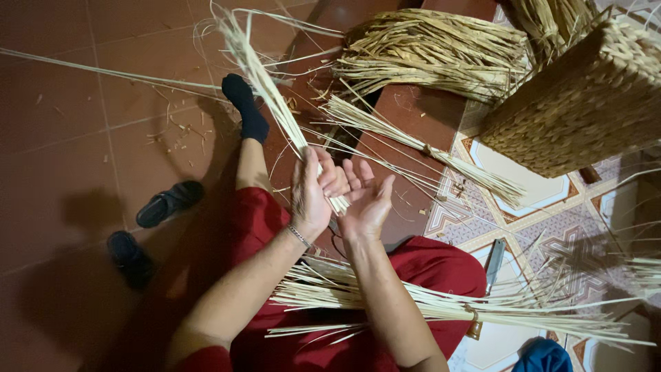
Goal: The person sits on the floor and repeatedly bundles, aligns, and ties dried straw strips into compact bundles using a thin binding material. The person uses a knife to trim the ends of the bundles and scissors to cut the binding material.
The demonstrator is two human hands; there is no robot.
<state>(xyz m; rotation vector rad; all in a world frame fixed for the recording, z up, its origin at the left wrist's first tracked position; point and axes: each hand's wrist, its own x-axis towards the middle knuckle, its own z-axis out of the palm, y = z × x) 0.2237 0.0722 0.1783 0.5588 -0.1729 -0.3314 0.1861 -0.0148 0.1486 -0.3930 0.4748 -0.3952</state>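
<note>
The left hand (311,195) is raised in front of the body, back toward the camera, its grip clamped around the lower end of a bunch of pale straw strips (265,83). The strips rise up and away from that grip, fanning out loosely at the far end. A thin bracelet (298,235) sits on the left wrist. The right hand (366,202) is just beside the left, palm up and turned toward it, fingers spread apart; its fingertips lie against the butt of the strips, but it is not closed on anything. Both forearms reach forward from the bottom edge and converge at the hands.

Below the hands, across the lap in red trousers (427,269), lies a long sheaf of straw strips (441,303), its ends running off to the right. Beyond the left grip a leg stretches out, ending in a black sock (246,107). To the left of the hands, well apart, two dark sandals (169,202) lie on the red tiled floor (82,138). Beyond the right hand a tied bundle of straw (420,145) lies slantwise, and farther off a larger heap of straw (434,52). To the far right of the hands stands a woven basket (585,103), on patterned tiles. A knife (493,262) lies on the floor to the right of the knee.
</note>
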